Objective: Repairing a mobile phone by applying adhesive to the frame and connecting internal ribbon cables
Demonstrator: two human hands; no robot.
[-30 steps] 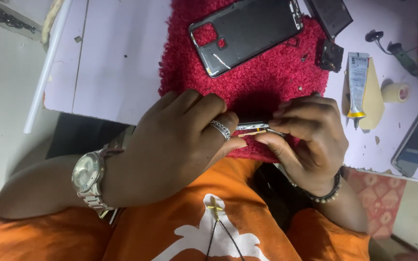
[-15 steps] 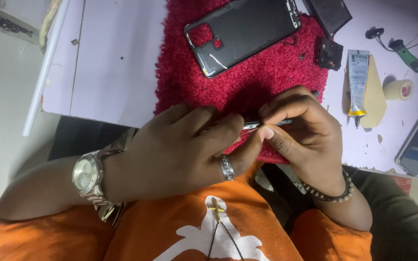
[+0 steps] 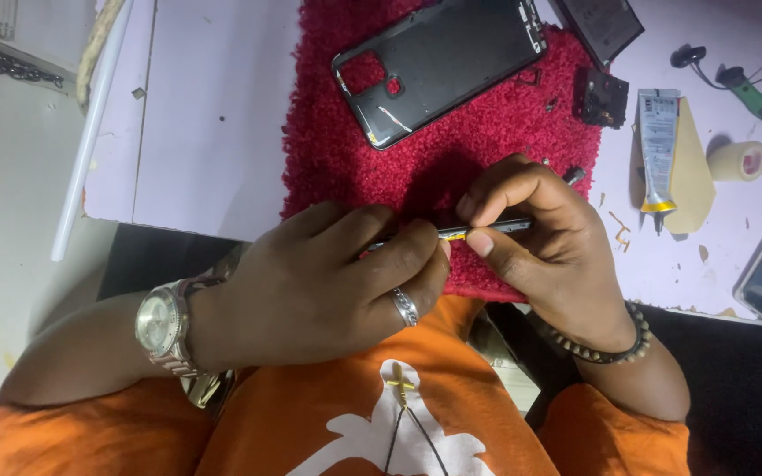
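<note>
Red fluffy mat (image 3: 451, 167) under two hands pinching one thin dark part.

Both hands close on the slim dark strip (image 3: 487, 228), whose long axis runs left to right between them: the left hand (image 3: 328, 282) curls over its left end, the right hand (image 3: 548, 238) grips its right end with thumb and fingers, just above the mat's near edge; a black phone back cover (image 3: 443, 62) lies farther away.

Thin dark phone part (image 3: 487, 228), yellow-marked, edge-on, lengthwise above red mat's near edge.
</note>
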